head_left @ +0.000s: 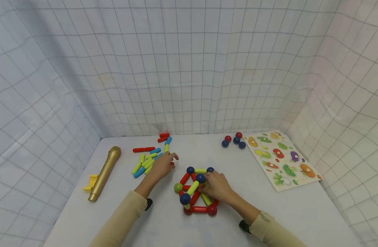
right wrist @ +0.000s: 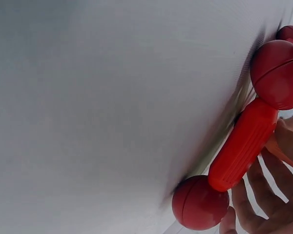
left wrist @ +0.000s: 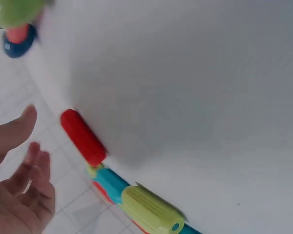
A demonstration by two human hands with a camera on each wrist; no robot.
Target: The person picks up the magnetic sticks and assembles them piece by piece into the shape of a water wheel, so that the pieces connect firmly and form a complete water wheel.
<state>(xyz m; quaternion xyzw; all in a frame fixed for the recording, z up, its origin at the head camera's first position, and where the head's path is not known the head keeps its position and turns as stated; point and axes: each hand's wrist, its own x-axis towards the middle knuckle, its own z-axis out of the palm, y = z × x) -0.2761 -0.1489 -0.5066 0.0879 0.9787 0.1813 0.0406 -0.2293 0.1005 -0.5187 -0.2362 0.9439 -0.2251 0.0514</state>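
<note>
A frame built of balls and rods [head_left: 200, 209] stands on the table in front of the person, with red, blue and green balls joined by red and yellow-green rods. At its right side, the right hand [head_left: 219, 188] grips it, fingers bent around its upper parts. Close up in the right wrist view, that hand's fingers [right wrist: 263, 190] lie behind a red rod [right wrist: 244, 144] between two red balls. The left hand [head_left: 161, 167] hovers by the loose rods, thumb and fingers apart with nothing between them. Near its fingertips lies a loose red rod [left wrist: 83, 137].
Several loose yellow-green, blue and red rods [head_left: 148, 162] lie at the back left. Farther left is a gold microphone [head_left: 105, 174] beside a yellow piece [head_left: 90, 183]. Loose red and blue balls [head_left: 236, 140] sit at the back right, next to a vegetable picture board [head_left: 281, 159]. Grid-patterned cloth [head_left: 189, 68] encloses the table.
</note>
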